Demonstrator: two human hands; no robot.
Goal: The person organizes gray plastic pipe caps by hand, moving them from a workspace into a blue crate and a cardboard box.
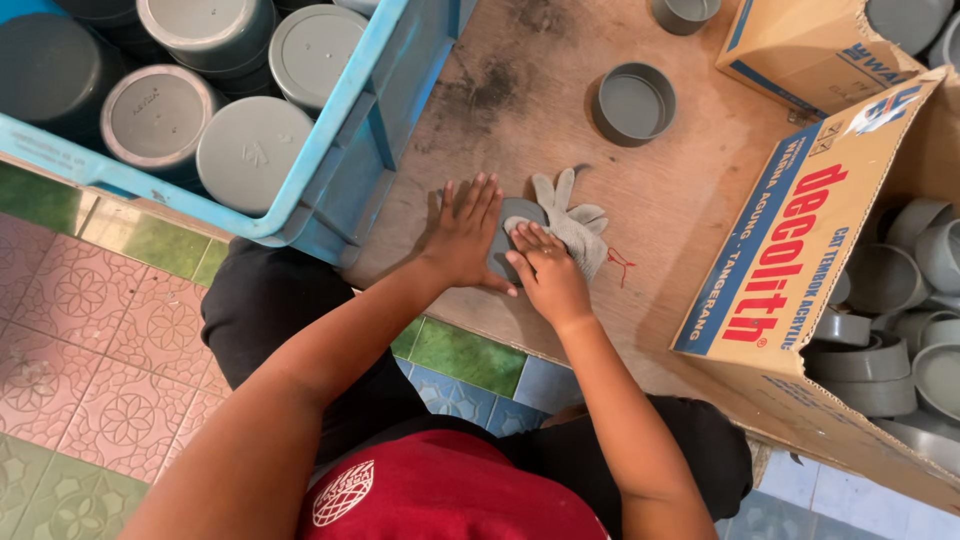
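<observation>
Head view, grey cap (pixel 505 240) under both hands' grip

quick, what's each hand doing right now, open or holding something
Left hand: open, flat on the grey cap.
Right hand: open, fingers resting on the cap beside the grey glove.

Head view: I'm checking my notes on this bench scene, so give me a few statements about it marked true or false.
1. Both hands rest on a grey cap on the wooden board. True; the left hand and the right hand both touch it.
2. A grey glove lies beside the right hand. True.
3. The blue crate is empty. False; it holds grey caps.
4. The cardboard box on the right holds grey caps. True.
5. The person wears the glove. False; both hands are bare.
6. No other cap lies on the board. False; an open cap sits farther up.
</observation>
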